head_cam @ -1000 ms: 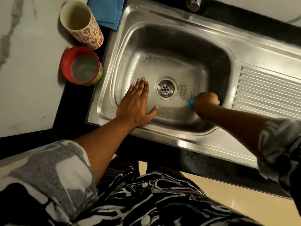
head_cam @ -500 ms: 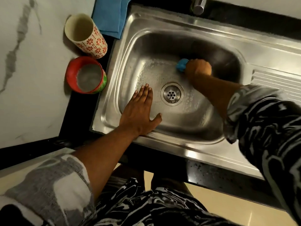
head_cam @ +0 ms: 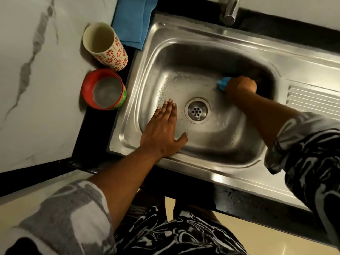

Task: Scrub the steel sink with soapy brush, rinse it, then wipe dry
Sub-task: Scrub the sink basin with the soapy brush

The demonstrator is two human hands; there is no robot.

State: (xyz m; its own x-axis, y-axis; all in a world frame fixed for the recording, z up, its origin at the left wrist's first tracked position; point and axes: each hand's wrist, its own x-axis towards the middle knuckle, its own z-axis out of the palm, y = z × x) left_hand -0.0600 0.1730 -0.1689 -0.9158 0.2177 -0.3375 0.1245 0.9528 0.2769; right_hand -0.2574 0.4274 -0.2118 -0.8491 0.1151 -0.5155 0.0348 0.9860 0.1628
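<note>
The brush is gripped in the curled right hand at the sink's far-right wall, blue end pointed left, axis mostly hidden. The left hand is laid flat, fingers together, on the near-left wall.

A home kitchen, by the look of it: a stainless steel sink with a ribbed drainboard and a round drain strainer is set into a dark speckled countertop, with a chrome tap at the back edge. Beside the basin stand a floral-patterned cup and a red bowl, with a folded blue cloth behind them. A white marble-veined surface lies to the left, and glossy beige floor shows below the counter edge
</note>
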